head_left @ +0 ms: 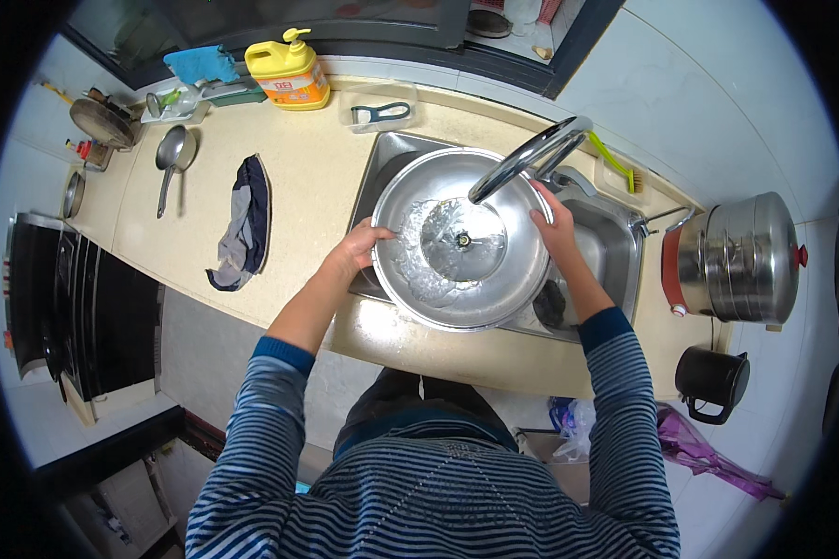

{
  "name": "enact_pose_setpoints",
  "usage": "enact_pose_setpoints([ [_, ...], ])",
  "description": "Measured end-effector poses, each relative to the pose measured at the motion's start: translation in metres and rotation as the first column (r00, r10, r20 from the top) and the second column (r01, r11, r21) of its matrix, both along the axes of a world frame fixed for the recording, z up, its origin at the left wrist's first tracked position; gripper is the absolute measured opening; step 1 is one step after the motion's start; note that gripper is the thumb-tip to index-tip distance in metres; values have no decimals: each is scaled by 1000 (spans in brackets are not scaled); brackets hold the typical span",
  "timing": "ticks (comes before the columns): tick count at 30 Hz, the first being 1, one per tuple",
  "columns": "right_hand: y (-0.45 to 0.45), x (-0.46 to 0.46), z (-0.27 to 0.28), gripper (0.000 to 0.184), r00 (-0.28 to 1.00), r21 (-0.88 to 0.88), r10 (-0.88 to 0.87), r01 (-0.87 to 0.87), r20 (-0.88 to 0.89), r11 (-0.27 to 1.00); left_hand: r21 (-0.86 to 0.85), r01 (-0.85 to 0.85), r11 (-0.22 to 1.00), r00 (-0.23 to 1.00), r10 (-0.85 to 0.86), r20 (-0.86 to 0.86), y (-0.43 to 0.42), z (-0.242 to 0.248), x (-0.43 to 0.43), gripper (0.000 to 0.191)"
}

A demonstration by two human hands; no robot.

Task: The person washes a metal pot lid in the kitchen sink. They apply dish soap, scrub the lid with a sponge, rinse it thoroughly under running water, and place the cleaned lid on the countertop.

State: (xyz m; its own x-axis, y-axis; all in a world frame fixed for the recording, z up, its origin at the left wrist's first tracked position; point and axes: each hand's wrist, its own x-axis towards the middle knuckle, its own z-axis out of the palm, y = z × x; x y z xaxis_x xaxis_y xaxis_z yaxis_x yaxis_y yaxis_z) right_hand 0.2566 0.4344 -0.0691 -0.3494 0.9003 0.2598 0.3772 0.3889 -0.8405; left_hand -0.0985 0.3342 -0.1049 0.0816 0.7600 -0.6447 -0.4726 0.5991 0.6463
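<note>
A wide stainless steel basin with moving water in its bottom is held over the double sink. My left hand grips its left rim, the thumb lying over the inside. On the right, my right hand has hold of the opposite rim, close to the tap. The arched chrome faucet reaches over the basin, its spout above the water. Most of the left sink bowl is hidden beneath the basin. A dark scrubbing pad lies in the right bowl, near my right wrist.
Left of the sink lie a crumpled grey and navy cloth and a metal ladle. Behind stand a yellow detergent jug and a clear tray with a peeler. A steamer pot and black kettle are at right.
</note>
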Motion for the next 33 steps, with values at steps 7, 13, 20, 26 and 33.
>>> enact_pose_setpoints([
  [7,-15,-51,-64,61,958,-227,-121,60,-260,972,44,28,999,889,-5,-458,-12,94,-22,27],
  [13,-63,-88,-89,64,858,-469,-371,180,-355,865,233,-213,949,858,296,-420,-49,94,-13,23],
  [20,-155,-108,-71,73,548,-833,-759,188,-350,520,196,-630,752,730,659,-182,-82,41,37,42],
  [26,-151,-106,-50,79,662,-364,-701,604,-266,709,-69,-673,736,737,676,14,-88,-12,71,32],
  [33,-136,-47,12,78,841,-43,-531,537,107,842,-161,-414,896,907,421,11,-59,-50,47,63],
])
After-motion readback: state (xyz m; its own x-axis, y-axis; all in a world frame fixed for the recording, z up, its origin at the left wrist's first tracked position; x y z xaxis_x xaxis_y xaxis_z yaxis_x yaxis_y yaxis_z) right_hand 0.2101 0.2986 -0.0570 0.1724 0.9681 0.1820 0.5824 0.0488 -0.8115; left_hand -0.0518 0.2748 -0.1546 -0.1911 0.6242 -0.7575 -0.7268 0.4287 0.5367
